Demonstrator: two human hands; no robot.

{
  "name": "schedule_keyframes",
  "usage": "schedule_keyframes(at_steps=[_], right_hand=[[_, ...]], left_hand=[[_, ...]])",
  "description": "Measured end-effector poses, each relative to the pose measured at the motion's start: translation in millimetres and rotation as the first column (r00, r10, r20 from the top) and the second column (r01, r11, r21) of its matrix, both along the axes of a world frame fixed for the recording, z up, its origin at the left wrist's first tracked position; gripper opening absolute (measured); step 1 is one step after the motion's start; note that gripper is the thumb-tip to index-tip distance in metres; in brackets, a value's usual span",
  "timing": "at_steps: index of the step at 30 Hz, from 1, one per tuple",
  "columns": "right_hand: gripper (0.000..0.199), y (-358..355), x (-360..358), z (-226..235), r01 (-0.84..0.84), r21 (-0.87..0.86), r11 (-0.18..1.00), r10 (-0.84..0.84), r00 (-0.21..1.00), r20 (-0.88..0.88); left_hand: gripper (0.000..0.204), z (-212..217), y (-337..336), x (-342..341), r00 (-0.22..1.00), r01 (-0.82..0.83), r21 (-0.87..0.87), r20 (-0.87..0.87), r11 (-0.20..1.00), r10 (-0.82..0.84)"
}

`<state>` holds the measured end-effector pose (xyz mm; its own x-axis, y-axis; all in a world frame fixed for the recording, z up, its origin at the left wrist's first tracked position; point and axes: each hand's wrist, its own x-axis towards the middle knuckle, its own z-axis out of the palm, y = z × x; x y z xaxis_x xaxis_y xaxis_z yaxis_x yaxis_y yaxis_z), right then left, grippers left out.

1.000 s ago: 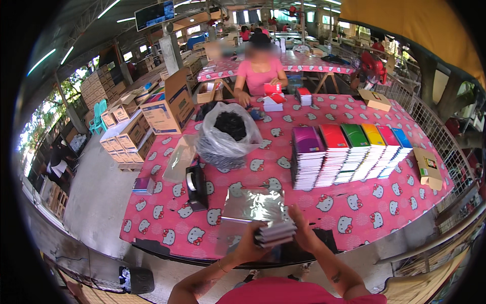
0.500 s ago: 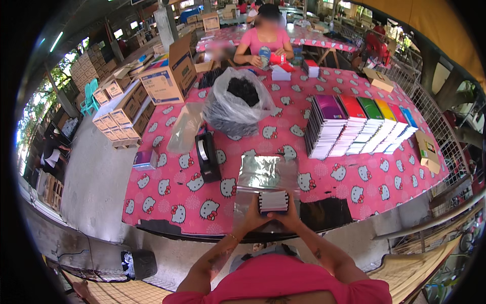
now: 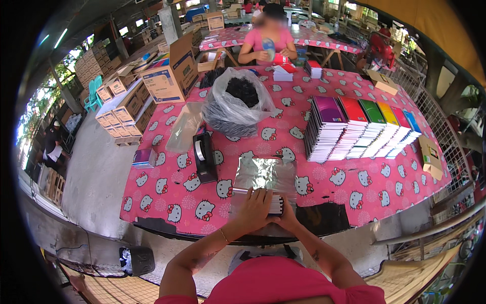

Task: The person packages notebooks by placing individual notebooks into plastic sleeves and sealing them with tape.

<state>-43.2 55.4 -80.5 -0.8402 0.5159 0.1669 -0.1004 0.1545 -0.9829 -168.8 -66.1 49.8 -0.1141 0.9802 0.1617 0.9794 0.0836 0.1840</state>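
A small stack of spiral-bound notebooks (image 3: 276,205) is between my hands near the table's front edge, with white page edges and black binding showing. My left hand (image 3: 254,206) lies across its left and upper part, fingers stretched away from me. Around the right side and lower corner, my right hand (image 3: 287,216) grips the stack. Beneath and beyond it lies a clear plastic sheet or bag (image 3: 264,173), shiny and flat on the pink patterned tablecloth. To the left stands a black tape dispenser (image 3: 205,161) with a pale roll.
Tall stacks of coloured notebooks (image 3: 331,129) stand on the right. A clear bag of black pieces (image 3: 237,104) sits mid-table, near an open carton (image 3: 169,76). A small notebook pile (image 3: 144,158) lies left. Across the table, a co-worker (image 3: 268,43) handles a red item.
My left hand has moved from the stack's left side to lie over its top, covering much of the page edges. My right hand stays on the right side.
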Motion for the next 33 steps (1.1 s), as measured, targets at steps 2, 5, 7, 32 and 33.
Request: schedule_keyframes(at_steps=[2, 5, 7, 32, 33], right_hand=[[0.090, 10.0, 1.2, 9.0, -0.112, 0.176, 0.978, 0.098, 0.991, 0.087], [0.096, 67.4, 22.2, 6.7, -0.106, 0.584, 0.805, -0.006, 0.983, 0.186], [0.100, 84.0, 31.7, 1.8, -0.144, 0.743, 0.654, -0.127, 0.947, 0.296], [0.049, 55.0, 26.8, 7.1, 0.041, -0.005, 0.999, -0.037, 0.940, 0.339], [0.046, 42.4, 37.6, 9.6, -0.066, 0.438, 0.897, -0.087, 0.944, 0.319]], left_hand=[[0.092, -2.7, 0.0, -10.9, 0.999, -0.015, -0.082, 0.032, 0.997, 0.017], [0.082, 9.9, 0.5, -23.1, 0.951, -0.272, -0.053, 0.134, 0.961, 0.277], [0.079, 11.1, 5.5, -25.5, 0.749, -0.485, -0.079, 0.475, 0.871, 0.461], [0.041, -106.9, -31.0, -59.8, 0.041, -0.680, -0.254, 0.924, 0.688, 0.381], [0.034, -119.5, -56.2, -59.2, 0.171, -0.601, -0.202, 0.913, 0.774, 0.371]])
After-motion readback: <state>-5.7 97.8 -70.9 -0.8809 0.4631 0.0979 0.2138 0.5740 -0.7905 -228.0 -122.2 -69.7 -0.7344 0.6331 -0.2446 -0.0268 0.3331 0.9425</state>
